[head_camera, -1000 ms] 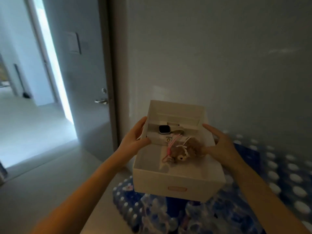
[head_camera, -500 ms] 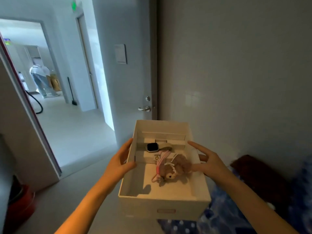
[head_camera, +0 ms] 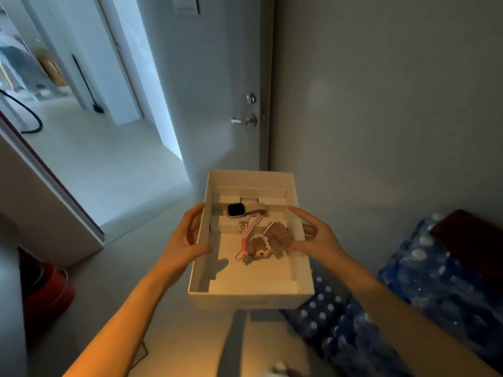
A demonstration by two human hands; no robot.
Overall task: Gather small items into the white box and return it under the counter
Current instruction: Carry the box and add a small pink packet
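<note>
I hold the open white box (head_camera: 251,296) in the air in front of me, with both hands. My left hand (head_camera: 187,240) grips its left wall, thumb hooked over the rim. My right hand (head_camera: 313,236) clasps the right wall, thumb inside the box beside the toy. Inside lie a smartwatch (head_camera: 236,210) with a dark screen at the far end and a small brown plush toy (head_camera: 268,240) with a pink strap (head_camera: 249,238) in the middle. No counter is in view.
A grey door with a lever handle (head_camera: 243,121) stands straight ahead beside a plain wall. An open doorway on the left leads to a bright corridor. Shrink-wrapped packs of water bottles (head_camera: 402,300) lie at the lower right. A red object (head_camera: 46,292) sits low on the left.
My view has swung left and the box came with it, away from above the water bottles. The door and the corridor have come into sight. Both hands have kept their hold.
</note>
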